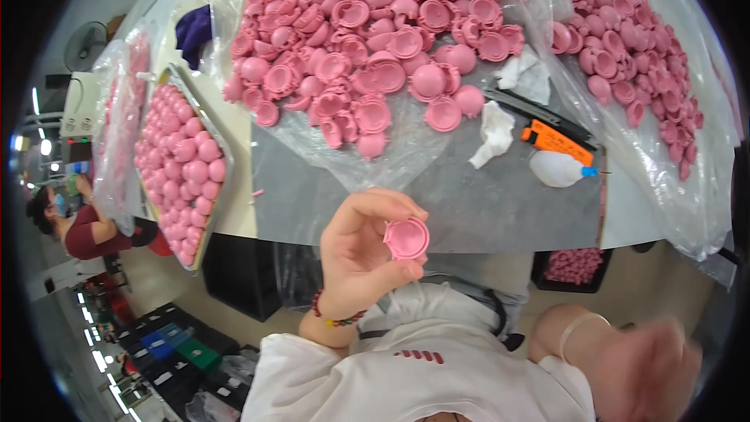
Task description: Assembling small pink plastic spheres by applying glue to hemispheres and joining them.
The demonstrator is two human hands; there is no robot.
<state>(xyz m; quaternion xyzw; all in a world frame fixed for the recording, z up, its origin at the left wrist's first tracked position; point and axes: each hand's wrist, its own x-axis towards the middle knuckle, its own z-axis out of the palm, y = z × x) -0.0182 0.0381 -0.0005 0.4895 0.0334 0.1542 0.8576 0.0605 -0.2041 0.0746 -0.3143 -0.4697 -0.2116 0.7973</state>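
My left hand (351,246) is closed on a pink plastic half-shell (408,239), pinched between thumb and fingers near the table's front edge. The shell's round hollow side with its raised rim shows, and a small tab sticks out at its left. Far off to the lower right, my right hand (652,367) is smeared by motion, so its fingers cannot be made out. A big pile of similar pink half-shells (379,70) lies on clear plastic film at the far side of the table.
Left stands a tray (218,199) full of pink balls. A second pink pile (637,55) lies right. On the grey mat (312,195) are an orange cutter (556,142), black tweezers-like tools (539,113), crumpled tissue (494,134) and a white squeeze bottle (556,169). A person (82,227) sits far left.
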